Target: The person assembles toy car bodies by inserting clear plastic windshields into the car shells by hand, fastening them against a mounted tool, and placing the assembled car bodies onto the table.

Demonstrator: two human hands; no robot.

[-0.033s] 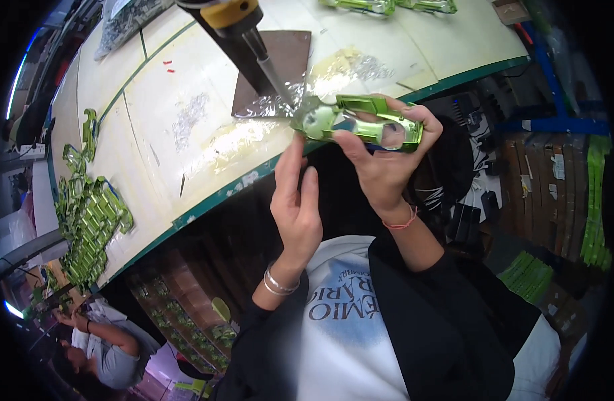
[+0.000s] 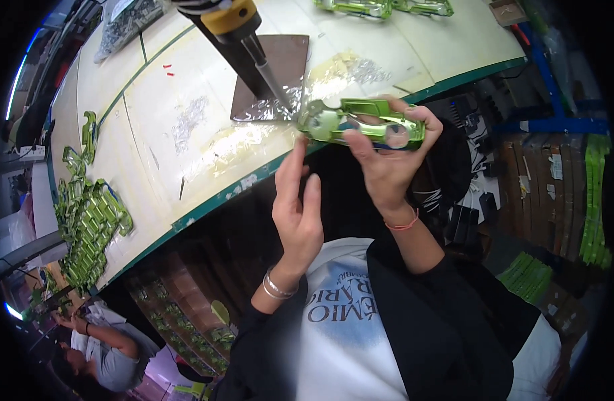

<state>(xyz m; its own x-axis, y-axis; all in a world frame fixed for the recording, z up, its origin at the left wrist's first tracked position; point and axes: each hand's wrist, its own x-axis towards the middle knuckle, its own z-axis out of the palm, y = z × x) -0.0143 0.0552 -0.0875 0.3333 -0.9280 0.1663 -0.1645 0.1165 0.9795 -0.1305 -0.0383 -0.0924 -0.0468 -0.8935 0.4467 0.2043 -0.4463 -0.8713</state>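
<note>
My right hand [image 2: 395, 157] is closed around the right end of a shiny green plastic frame-like part [image 2: 360, 127] with round openings. The part is held over the front edge of the workbench. Near its left end, my left hand [image 2: 297, 214] has its fingers stretched out; the index fingertip is at the part's lower edge, and I cannot tell whether it touches. Just above that end is the thin metal tip of a hanging power screwdriver [image 2: 270, 77] with a yellow collar. A brown square pad [image 2: 283, 57] lies beneath the screwdriver.
Heaped green parts [image 2: 96, 220] cover the bench's left side; more green parts [image 2: 364, 7] lie at the back. Small transparent pieces [image 2: 190, 120] are scattered on the white bench [image 2: 146, 134]. A bag of small grey parts [image 2: 123, 33] sits back left. Another person [image 2: 110, 347] works at lower left.
The green part has shifted slightly right, its left end drawing away from the screwdriver tip. My right hand still grips it, and the left hand has barely moved.
</note>
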